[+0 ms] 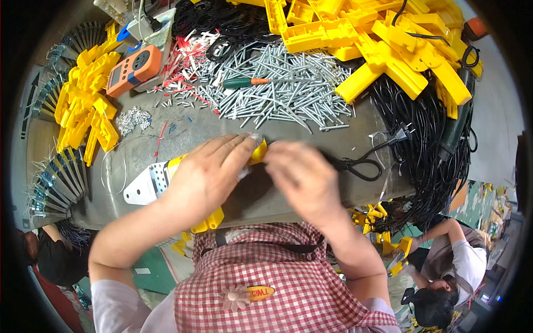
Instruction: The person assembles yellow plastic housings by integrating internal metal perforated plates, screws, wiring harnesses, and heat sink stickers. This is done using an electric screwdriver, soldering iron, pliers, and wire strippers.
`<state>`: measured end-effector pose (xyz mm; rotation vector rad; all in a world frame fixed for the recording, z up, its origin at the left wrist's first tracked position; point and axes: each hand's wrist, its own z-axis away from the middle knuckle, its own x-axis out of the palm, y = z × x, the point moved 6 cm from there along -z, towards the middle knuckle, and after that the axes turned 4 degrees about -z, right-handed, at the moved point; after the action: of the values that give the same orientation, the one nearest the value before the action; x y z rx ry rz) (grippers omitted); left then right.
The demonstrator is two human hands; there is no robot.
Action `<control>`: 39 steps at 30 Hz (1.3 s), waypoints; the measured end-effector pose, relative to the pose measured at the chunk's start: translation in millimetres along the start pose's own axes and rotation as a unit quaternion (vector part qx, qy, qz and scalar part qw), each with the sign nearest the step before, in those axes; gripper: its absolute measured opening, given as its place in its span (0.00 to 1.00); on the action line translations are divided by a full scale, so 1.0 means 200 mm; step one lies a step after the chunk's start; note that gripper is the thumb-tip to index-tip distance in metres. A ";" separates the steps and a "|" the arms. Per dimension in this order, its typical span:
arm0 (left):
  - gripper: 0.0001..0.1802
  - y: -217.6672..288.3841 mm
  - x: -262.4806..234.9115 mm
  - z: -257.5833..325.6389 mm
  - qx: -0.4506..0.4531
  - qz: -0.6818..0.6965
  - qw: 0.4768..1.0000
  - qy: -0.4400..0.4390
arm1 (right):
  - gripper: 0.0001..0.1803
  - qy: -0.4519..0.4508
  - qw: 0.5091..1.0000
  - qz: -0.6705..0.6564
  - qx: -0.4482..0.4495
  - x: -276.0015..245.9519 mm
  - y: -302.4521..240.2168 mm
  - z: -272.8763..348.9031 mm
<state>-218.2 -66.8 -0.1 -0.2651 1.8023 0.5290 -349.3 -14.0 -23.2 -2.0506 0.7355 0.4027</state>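
On the near part of the bench lies a yellow plastic tool body with a white perforated metal plate (pixel 145 184) at its left end. Wrapped over it from above is my left hand (pixel 206 166), closed and hiding most of its middle. A yellow end (pixel 259 152) shows beyond the fingers, and a yellow part (pixel 209 221) sticks out below the wrist at the bench edge. My right hand (pixel 304 175) is beside that right end, its fingers smeared by motion, so what they grip is unclear. From behind it a black power cord (pixel 363 162) runs right to a plug (pixel 402 133).
Long metal screws (pixel 277 94) are heaped ahead, with a green-handled screwdriver (pixel 239 82) on them. Yellow housings pile up at back right (pixel 383 47) and left (pixel 89 105). An orange meter (pixel 134 69) stands back left. Black cords (pixel 413 166) hang at right; a co-worker (pixel 455 266) sits beyond.
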 end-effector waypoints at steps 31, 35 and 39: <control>0.20 -0.24 -0.25 -0.27 -0.109 0.132 0.966 0.194 | 0.08 -0.046 0.921 -0.287 0.258 -0.01 0.15 -0.49; 0.11 -0.37 -0.15 -0.21 -0.238 0.503 0.812 0.173 | 0.08 -0.054 0.893 -0.370 0.250 0.13 0.15 -0.51; 0.10 -0.39 -0.21 -0.13 -0.236 0.399 0.865 0.191 | 0.16 -0.025 0.943 -0.260 0.207 0.13 0.18 -0.52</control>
<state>-193.3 -150.7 28.3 0.0792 2.1113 1.6144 -351.4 -125.2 -3.1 -1.7350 0.1991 -0.0077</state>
